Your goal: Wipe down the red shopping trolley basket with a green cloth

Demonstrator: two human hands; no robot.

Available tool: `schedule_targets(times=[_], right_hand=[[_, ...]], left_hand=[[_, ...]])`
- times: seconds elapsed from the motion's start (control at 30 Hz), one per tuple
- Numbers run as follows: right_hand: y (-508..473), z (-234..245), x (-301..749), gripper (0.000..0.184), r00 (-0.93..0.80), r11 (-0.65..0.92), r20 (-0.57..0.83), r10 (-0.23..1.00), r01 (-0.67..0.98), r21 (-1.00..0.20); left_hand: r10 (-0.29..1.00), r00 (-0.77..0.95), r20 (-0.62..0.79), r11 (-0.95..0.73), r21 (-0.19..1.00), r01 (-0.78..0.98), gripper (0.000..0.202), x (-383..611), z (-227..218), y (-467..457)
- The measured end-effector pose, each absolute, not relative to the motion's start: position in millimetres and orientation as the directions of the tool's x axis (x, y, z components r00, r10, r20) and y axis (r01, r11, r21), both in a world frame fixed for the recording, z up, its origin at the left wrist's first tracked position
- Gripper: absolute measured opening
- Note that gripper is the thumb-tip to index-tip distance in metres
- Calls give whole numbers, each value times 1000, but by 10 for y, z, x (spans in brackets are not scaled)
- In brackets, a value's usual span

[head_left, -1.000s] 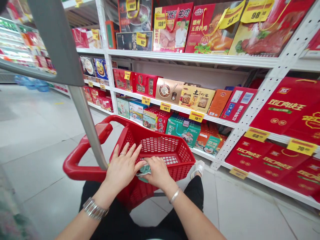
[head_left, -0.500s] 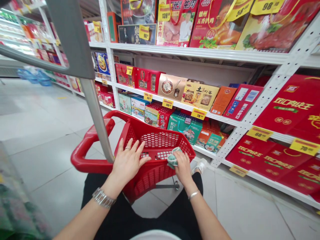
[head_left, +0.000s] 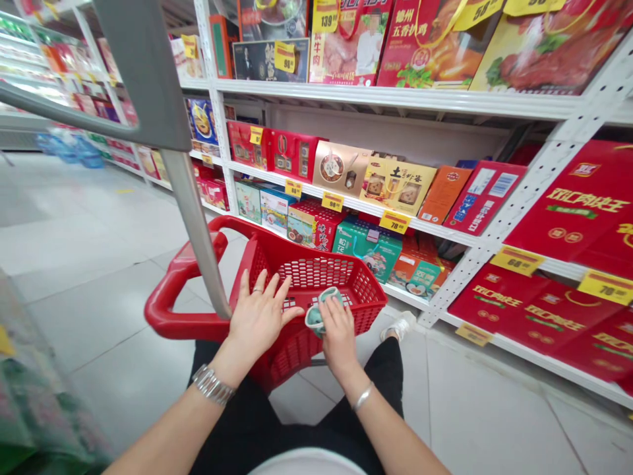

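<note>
Blur swallows the green shape (head_left: 30,422) at my lower left, and the top boxes (head_left: 435,46) on the white shelves (head_left: 395,100) are cut off. Pale floor tiles (head_left: 79,264) run down a shop aisle. My left hand (head_left: 260,318) lies flat, fingers spread, on the near rim of the red basket (head_left: 368,290), beside its grey pole (head_left: 195,218). My right hand (head_left: 339,336) is curled around a teal cloth (head_left: 316,316), pressing it against that same near edge.

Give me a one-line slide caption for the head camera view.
Left hand rests on a red shopping basket; right hand holds a green cloth at its rim.
</note>
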State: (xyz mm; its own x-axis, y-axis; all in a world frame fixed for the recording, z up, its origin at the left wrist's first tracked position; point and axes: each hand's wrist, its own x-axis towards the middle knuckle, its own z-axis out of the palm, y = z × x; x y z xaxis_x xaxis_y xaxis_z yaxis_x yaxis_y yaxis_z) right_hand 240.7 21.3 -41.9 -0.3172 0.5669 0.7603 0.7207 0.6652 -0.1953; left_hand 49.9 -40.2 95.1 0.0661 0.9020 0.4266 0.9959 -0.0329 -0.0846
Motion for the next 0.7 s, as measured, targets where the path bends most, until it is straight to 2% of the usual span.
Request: schedule_targets(times=[0.07,0.13,0.27,0.33,0.4,0.43,0.5,0.57,0.7], right_hand=[[96,-364,2236,64,-367,738,787,496,656,-159],[59,-315,2201,66,-380,783,794,474,594,-183],[191,-213,2459,73,-299,755,735,609,504,-420],[312,-130,2649,62,-206,676,691,693,520,-523],[427,-33,2802,42,-129,610,670,731,563,-557],[472,10,2848,35,-104,592,675,731,589,-551],[519,60,2863,32,-71,565,703,708,654,-503],[505,44,2783,36,-70,531,736,673,739,-415],[343,-87,2516,53,-194,518,745,638,824,-229]], left_hand=[[900,73,429,-45,-75,996,67,508,963,-415],[901,79,427,-52,-75,996,67,526,970,-422],[907,79,414,-44,-92,995,68,564,963,-418],[909,67,412,-35,-85,996,68,567,955,-412],[909,55,413,-28,-71,997,67,558,950,-407],[910,53,412,-29,-64,998,66,551,949,-405],[912,50,408,-30,-54,998,64,535,947,-402],[911,45,411,-32,-40,999,63,520,942,-400],[897,45,440,-44,-13,999,61,494,937,-402]])
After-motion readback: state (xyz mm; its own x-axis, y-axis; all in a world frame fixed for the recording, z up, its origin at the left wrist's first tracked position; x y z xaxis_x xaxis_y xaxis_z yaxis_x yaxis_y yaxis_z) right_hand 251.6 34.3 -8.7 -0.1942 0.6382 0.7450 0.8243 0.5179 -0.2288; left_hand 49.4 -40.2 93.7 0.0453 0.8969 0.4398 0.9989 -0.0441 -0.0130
